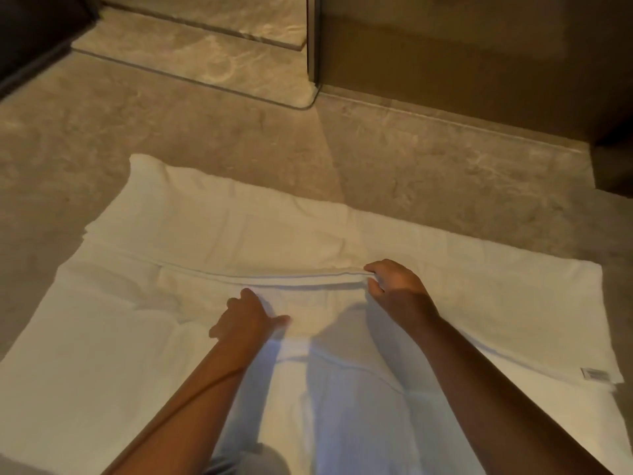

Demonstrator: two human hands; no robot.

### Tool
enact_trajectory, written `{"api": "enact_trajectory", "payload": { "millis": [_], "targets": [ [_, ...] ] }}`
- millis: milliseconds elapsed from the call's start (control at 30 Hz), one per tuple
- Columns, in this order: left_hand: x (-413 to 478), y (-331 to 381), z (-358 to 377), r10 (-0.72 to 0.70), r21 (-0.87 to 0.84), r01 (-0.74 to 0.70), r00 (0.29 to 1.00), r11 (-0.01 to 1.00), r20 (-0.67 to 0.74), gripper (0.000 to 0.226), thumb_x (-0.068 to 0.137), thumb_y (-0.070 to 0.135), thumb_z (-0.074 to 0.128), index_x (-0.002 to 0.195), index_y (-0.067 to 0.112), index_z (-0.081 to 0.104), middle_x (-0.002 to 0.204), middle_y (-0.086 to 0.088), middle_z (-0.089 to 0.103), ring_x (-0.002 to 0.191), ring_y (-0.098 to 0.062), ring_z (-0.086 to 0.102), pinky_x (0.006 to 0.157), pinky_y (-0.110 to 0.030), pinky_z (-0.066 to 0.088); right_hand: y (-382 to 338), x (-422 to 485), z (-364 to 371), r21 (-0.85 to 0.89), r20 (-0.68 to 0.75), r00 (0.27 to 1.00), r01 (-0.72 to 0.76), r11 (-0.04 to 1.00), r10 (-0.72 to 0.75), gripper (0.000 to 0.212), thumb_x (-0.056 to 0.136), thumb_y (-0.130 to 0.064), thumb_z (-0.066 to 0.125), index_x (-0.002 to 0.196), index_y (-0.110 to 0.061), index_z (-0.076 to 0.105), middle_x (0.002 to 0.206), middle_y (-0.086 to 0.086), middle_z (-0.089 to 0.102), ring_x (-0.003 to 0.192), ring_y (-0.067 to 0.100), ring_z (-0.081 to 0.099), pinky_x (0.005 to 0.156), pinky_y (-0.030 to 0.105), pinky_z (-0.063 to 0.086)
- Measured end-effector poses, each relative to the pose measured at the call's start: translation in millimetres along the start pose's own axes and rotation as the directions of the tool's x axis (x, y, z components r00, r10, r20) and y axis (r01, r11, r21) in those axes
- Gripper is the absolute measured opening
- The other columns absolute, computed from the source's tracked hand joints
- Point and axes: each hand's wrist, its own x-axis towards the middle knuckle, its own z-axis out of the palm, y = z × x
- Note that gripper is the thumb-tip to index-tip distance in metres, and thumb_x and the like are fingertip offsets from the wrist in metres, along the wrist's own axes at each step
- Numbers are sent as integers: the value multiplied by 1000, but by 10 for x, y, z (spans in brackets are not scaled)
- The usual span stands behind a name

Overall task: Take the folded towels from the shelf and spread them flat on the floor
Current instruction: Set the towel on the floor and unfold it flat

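White terry cloth covered the lower two thirds of the frame: the towels [239, 228] lay opened out on the beige marbled floor [171, 132], one sheet reaching toward the upper left and another overlapping it nearer the camera, its far hem [239, 274] running as a raised ridge across the middle. The cloth was plain and softly creased, with fold lines pressed into it and a few stacked edges showing at the left border. The right hand [394, 286], right of centre, had its fingers curled and pinched the right end of that hem, lifting it slightly off the sheet beneath. The left hand [248, 318], just left of centre, rested palm down on the near towel with the thumb stretched out to the right and the fingers loosely spread, gripping nothing. A small grey label [595, 374] sat at the towel's edge in the lower right; its print was too small to read. A marble step [191, 46] crossed the upper left and a dark brown panel [479, 46] filled the upper right
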Motion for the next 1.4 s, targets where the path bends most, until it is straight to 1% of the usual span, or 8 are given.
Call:
{"api": "enact_trajectory", "payload": {
  "millis": [100, 367, 500, 633, 833, 967, 1200, 1400],
  "targets": [
    [26, 24, -172, 214, 97, -194, 934, 976, -287, 71, 79, 51, 64, 128, 12, 31, 113, -13, 53, 95, -34, 61, 73, -39, 45, -54, -20, -74, 0, -101, 994, 30, 1000, -30, 25, 85, -4, 57, 110, -2, 64, 109, 17, 66, 103, 32, 61, 91, 30, 42],
    [494, 121, -605, 282, 6, -323, 816, 946, -505, 50, 90, 25, 50, 134, 11, 31, 79, -14, 68, 72, -35, 63, 58, -33, 39, -118, 114, -315, -120, -208, 965, 138, 983, -160, 20, 74, 7, 68, 94, 6, 69, 88, 22, 72, 80, 34, 69, 75, 40, 56],
    [616, 212, -904, 399, 118, -396, 766, 910, -504, 19, 94, 19, 44, 106, 10, 55, 74, -15, 69, 73, -36, 63, 58, -33, 41, -98, 211, -415, -182, -231, 962, 105, 978, -146, 25, 70, 11, 67, 94, 7, 69, 85, 22, 71, 78, 35, 69, 73, 40, 57],
    [581, 356, -1118, 418, 43, -458, 764, 888, -492, 15, 91, 9, 46, 102, 6, 55, 81, -22, 67, 77, -40, 60, 60, -35, 38, -65, 250, -519, -189, -142, 990, -25, 982, -2, 31, 80, 2, 56, 110, -1, 64, 104, 16, 67, 100, 31, 62, 87, 33, 51],
    [451, 608, -1390, 374, -153, -490, 801, 858, -467, 12, 90, 2, 41, 97, 5, 50, 78, -19, 59, 69, -33, 51, 60, -34, 34, -3, 239, -721, -253, 7, 968, -239, 937, 249, 23, 88, -12, 46, 105, -9, 61, 104, 8, 57, 103, 23, 54, 77, 32, 50],
    [580, 857, -1534, 274, -247, -413, 851, 876, -449, 18, 92, 5, 40, 106, 4, 52, 98, -23, 51, 78, -32, 48, 69, -33, 33, 57, 363, -738, -305, 117, 940, -273, 912, 320, 22, 90, -19, 47, 102, -11, 63, 108, 8, 58, 101, 23, 57, 77, 33, 48],
    [870, 1170, -1578, 256, -261, -420, 834, 869, -489, 13, 93, 9, 45, 102, 9, 54, 111, -19, 41, 79, -23, 37, 77, -26, 29, 313, 1010, -998, -349, -67, 941, -333, 876, 330, 21, 94, -20, 44, 98, -9, 61, 102, 11, 67, 92, 29, 64, 66, 28, 41],
    [1090, 1495, -1728, 203, -265, -371, 844, 890, -497, 17, 94, 14, 46, 108, 8, 55, 118, -24, 41, 88, -30, 44, 81, -28, 32, 395, 1419, -1163, -262, -130, 950, -310, 914, 285, 22, 95, -15, 41, 105, -4, 58, 103, 17, 63, 90, 34, 64, 73, 36, 49]
  ]
}}
